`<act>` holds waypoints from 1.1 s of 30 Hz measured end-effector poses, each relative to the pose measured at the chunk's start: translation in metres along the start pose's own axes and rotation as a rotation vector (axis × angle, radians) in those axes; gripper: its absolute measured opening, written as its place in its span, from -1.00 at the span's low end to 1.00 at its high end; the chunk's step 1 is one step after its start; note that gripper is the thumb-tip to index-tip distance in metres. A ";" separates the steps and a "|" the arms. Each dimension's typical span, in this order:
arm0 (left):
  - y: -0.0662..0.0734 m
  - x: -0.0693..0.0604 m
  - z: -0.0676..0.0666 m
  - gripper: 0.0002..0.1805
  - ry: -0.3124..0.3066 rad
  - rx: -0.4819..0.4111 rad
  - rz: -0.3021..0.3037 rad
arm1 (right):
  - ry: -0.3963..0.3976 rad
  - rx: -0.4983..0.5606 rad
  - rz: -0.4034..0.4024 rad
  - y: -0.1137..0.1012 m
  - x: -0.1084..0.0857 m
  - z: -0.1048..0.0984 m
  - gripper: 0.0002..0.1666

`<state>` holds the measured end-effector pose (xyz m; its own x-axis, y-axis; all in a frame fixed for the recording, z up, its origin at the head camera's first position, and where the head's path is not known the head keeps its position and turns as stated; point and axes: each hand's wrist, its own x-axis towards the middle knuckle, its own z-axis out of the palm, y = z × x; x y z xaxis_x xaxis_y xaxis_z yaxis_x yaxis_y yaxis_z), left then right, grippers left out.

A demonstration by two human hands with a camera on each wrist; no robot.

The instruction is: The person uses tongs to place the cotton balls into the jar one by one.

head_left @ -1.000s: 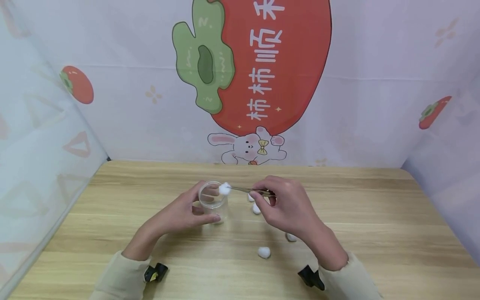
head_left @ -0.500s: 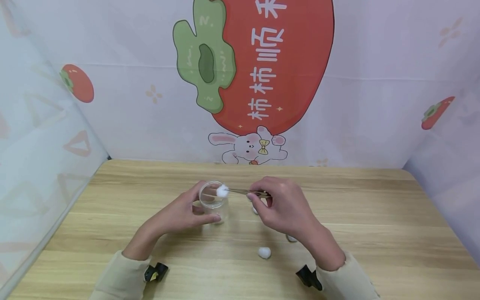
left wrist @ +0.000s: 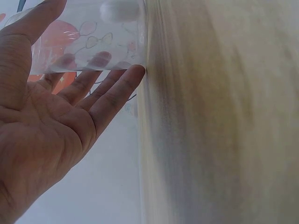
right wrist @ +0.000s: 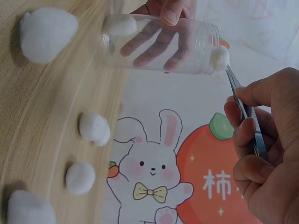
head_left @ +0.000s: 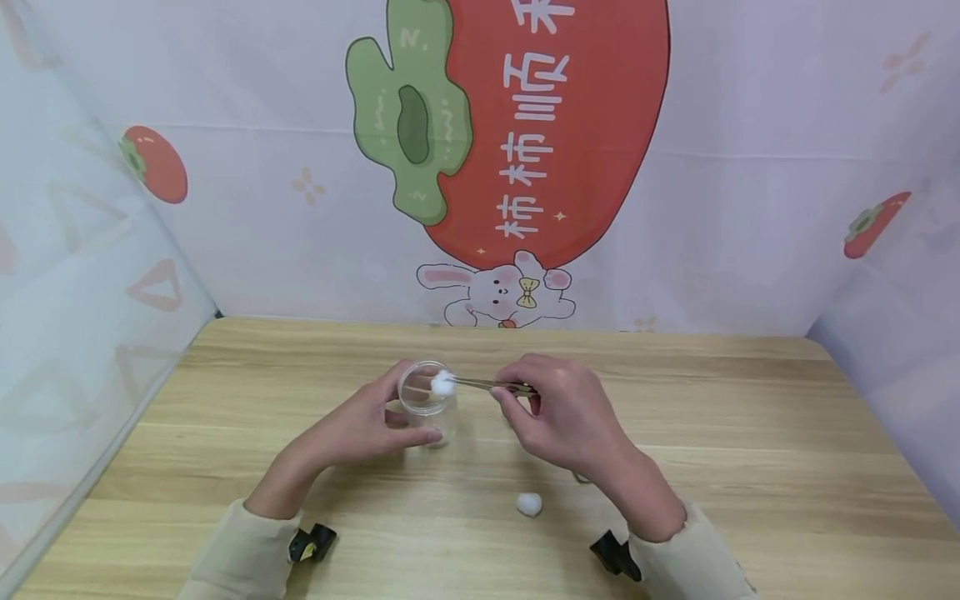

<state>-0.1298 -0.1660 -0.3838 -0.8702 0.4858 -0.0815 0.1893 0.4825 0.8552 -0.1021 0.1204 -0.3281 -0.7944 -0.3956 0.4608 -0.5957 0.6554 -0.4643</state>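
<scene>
A clear plastic jar (head_left: pixel 444 423) stands upright on the table, and my left hand (head_left: pixel 358 429) holds it between thumb and fingers. Inside, near its bottom, lies one cotton ball (right wrist: pixel 120 24). My right hand (head_left: pixel 566 417) pinches a pair of metal tweezers (head_left: pixel 474 382) between thumb and fingers. A fluffy cotton ball (head_left: pixel 443 383) is held in the tweezer tips, right at the jar's open mouth. The right wrist view shows this cotton ball (right wrist: pixel 220 58) at the rim; whether it touches the rim I cannot tell.
Several loose cotton balls lie on the wooden table (head_left: pixel 712 467), one cotton ball (head_left: pixel 529 504) near its front middle. Others are mostly hidden under my right hand in the head view. A printed cloth backdrop (head_left: pixel 247 225) stands behind the table.
My right hand has moved slightly left with the tweezers, bringing the cotton ball from the jar's right rim over its mouth. The left hand and jar have stayed put.
</scene>
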 end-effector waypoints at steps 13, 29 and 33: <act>0.001 0.002 -0.001 -0.10 0.001 0.003 -0.008 | -0.002 0.000 -0.007 -0.001 0.001 0.003 -0.93; -0.003 0.001 0.001 -0.11 0.001 0.033 0.007 | 0.005 0.010 -0.029 0.000 -0.002 0.006 -0.93; -0.002 0.001 0.001 -0.13 -0.001 0.041 0.009 | 0.007 0.006 -0.033 0.000 -0.002 0.006 -0.92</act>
<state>-0.1309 -0.1659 -0.3862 -0.8680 0.4911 -0.0742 0.2156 0.5071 0.8345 -0.1010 0.1172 -0.3340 -0.7735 -0.4127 0.4810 -0.6223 0.6380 -0.4535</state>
